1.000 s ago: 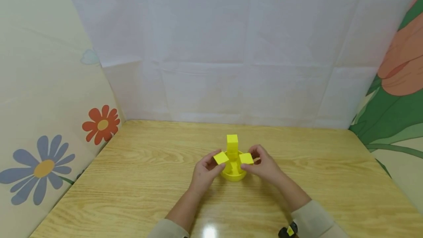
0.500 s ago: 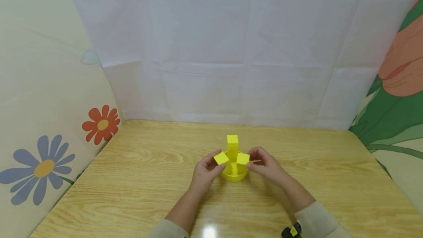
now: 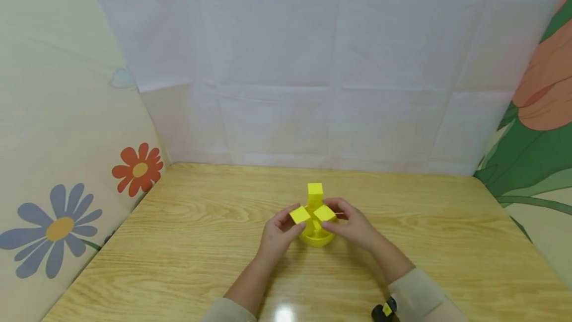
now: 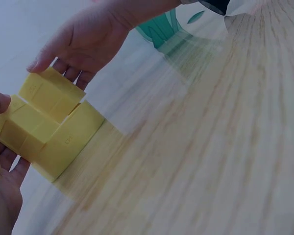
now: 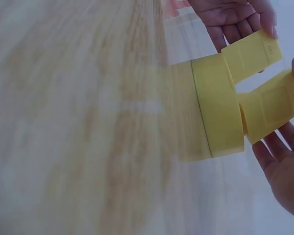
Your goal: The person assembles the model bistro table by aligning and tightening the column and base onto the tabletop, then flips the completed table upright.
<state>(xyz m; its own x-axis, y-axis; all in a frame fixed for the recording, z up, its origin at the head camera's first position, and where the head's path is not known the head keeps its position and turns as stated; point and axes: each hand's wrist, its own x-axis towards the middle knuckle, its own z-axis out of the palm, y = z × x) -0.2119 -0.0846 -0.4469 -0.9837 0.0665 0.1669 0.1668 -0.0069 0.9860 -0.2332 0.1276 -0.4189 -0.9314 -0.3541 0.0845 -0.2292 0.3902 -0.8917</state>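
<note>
A round, shallow yellow base (image 3: 316, 241) sits on the wooden table, with three yellow blocks standing up from it. My left hand (image 3: 273, 237) pinches the left block (image 3: 300, 214) between thumb and fingers. On the other side, my right hand (image 3: 359, 230) holds the right block (image 3: 323, 212), its thumb on the near edge. The back block (image 3: 315, 192) rises straight and no hand touches it. In the right wrist view, the right block (image 5: 272, 104) tilts outward from the base (image 5: 218, 107). The left wrist view shows embossed marks on the base (image 4: 71, 142).
The wooden table (image 3: 201, 222) extends around the base. Behind it hangs a creased white cloth (image 3: 277, 73). Flower-printed walls (image 3: 58, 128) stand at both sides. A dark wrist device (image 3: 383, 310) shows by the right sleeve (image 3: 417, 294).
The right block has turned and shifted left, closer to the left block. My right hand eased its fingers rightward, then came back left onto the block. My left hand has stayed nearly still.
</note>
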